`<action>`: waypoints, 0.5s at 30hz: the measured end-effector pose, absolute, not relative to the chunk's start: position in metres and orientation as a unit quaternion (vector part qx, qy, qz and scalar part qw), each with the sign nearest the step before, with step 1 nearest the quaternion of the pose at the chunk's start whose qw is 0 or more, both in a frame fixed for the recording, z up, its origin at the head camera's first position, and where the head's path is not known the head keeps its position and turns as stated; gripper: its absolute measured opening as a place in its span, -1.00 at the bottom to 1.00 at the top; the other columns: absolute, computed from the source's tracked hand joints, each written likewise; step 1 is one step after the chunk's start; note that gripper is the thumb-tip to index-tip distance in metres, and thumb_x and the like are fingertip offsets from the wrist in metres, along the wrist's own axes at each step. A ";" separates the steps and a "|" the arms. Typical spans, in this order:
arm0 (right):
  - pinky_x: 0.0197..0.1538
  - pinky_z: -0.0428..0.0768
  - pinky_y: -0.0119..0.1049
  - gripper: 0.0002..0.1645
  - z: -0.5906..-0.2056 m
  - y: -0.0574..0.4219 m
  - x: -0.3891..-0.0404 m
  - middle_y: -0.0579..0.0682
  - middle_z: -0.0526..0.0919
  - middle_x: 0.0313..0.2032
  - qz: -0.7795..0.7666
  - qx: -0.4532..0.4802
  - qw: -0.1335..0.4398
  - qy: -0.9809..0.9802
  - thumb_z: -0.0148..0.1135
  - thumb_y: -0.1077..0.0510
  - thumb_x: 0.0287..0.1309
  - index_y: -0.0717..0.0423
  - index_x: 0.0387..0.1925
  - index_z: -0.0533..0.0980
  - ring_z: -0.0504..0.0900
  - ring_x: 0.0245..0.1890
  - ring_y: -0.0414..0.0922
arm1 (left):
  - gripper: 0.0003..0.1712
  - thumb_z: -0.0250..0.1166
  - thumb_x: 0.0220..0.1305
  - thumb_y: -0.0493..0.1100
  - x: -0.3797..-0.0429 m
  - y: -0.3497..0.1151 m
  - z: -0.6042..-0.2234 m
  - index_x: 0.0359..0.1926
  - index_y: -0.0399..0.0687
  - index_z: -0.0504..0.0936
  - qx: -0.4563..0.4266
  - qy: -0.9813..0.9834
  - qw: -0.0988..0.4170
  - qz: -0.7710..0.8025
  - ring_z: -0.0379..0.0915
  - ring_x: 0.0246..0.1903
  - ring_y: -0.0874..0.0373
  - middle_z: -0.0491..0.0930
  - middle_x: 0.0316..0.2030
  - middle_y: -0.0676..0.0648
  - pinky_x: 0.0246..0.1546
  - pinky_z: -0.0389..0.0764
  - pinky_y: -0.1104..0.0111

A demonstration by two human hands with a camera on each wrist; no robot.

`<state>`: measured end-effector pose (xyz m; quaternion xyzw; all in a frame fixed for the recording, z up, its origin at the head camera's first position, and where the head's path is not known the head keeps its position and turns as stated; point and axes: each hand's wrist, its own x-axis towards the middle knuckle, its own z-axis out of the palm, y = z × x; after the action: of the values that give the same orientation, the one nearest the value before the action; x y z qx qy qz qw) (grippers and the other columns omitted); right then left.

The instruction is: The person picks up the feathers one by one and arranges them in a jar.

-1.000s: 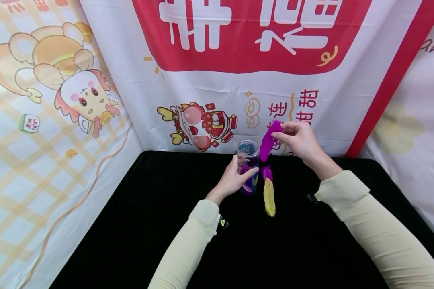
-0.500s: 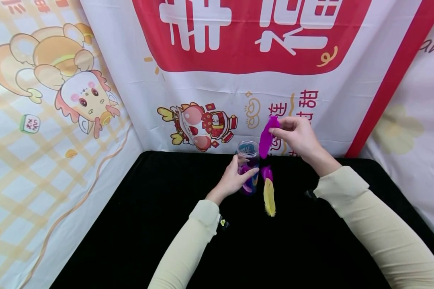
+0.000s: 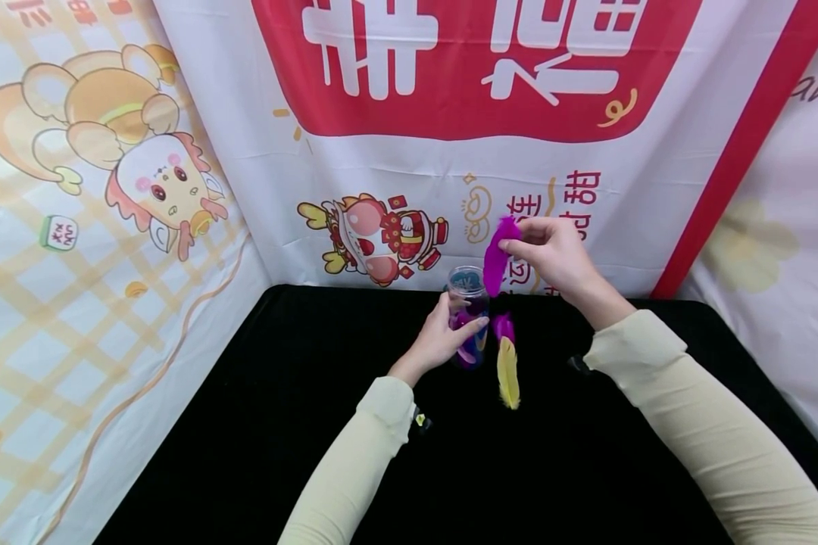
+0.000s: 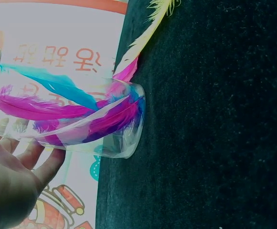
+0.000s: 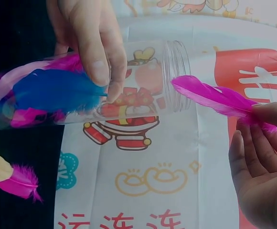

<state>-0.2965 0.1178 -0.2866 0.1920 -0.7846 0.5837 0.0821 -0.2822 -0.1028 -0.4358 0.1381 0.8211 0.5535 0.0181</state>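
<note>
A clear jar [image 3: 468, 303] stands upright near the back of the black table, its mouth uncovered. My left hand [image 3: 438, 333] grips it around the side. Inside it are several feathers, among them a blue feather [image 5: 57, 90] and a magenta feather [image 4: 43, 107]. My right hand [image 3: 559, 253] pinches another magenta feather [image 3: 497, 256] between thumb and fingers, up beside the jar's mouth. In the right wrist view this feather's end overlaps the threaded rim [image 5: 179, 74]. On the table right of the jar lie a yellow feather [image 3: 508, 375] and a magenta feather [image 3: 503, 326], end to end.
The black table [image 3: 382, 469] ends at a white printed cloth [image 3: 354, 174] hanging close behind the jar. A yellow checked cloth [image 3: 109, 303] hangs along the left side, and another pale cloth [image 3: 757, 250] on the right.
My right hand has moved left and slightly up with the magenta feather, bringing it closer to the jar's mouth. The left hand and the jar have stayed in place.
</note>
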 end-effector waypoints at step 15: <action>-0.07 0.70 -0.22 -0.72 -0.279 0.109 -0.298 -0.07 0.80 -0.27 0.584 0.186 0.081 -0.786 0.46 0.13 0.24 0.27 -0.13 0.70 0.74 -0.25 -0.15 | -0.18 0.35 0.30 0.32 -0.280 -0.102 -0.436 0.37 0.09 0.24 0.134 0.813 0.024 0.566 0.45 0.24 0.07 0.47 0.32 -0.07 0.25 0.52 0.12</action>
<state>-0.2977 0.1087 -0.2785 0.1859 -0.7859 0.5841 0.0811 -0.2799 -0.1016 -0.4359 0.1337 0.8128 0.5665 0.0239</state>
